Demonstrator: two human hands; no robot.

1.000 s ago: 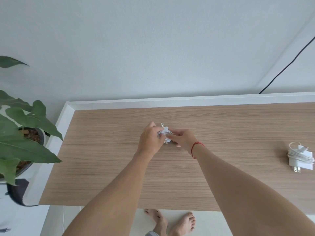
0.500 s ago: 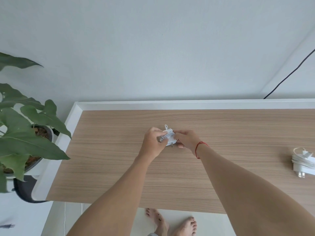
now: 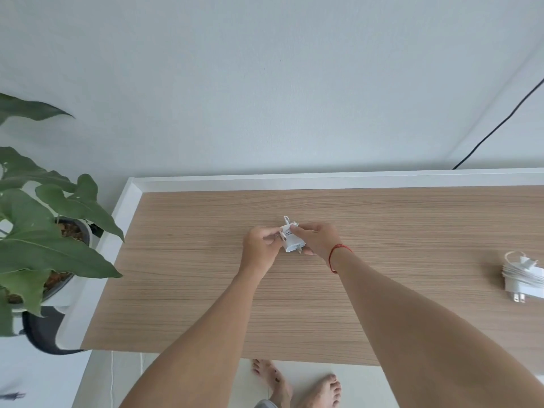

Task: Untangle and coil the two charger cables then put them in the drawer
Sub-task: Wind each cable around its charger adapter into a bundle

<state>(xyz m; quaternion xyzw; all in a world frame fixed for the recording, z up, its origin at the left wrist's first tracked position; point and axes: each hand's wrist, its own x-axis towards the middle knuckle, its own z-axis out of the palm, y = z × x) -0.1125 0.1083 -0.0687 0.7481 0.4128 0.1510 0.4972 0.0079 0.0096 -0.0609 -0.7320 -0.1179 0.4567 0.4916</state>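
Observation:
A small white charger with its cable wound round it [image 3: 291, 241] is held over the middle of the wooden table top [image 3: 188, 290]. My right hand [image 3: 319, 238] grips the charger body from the right. My left hand [image 3: 260, 248] pinches the cable's end at the charger's left side. A second white charger with its cable coiled round it [image 3: 522, 278] lies on the table at the far right, apart from both hands. No drawer shows in this view.
A potted plant [image 3: 44, 231] with large green leaves stands off the table's left edge. A white raised rim [image 3: 323, 179] borders the table's back and left. A black cable [image 3: 500, 125] runs down the wall at the right. Bare feet [image 3: 297, 384] stand below the front edge.
The camera view has shifted slightly. My left hand has drawn back to the left, uncovering the charger body with its prongs; it now pinches the cable end. The right charger has not moved.

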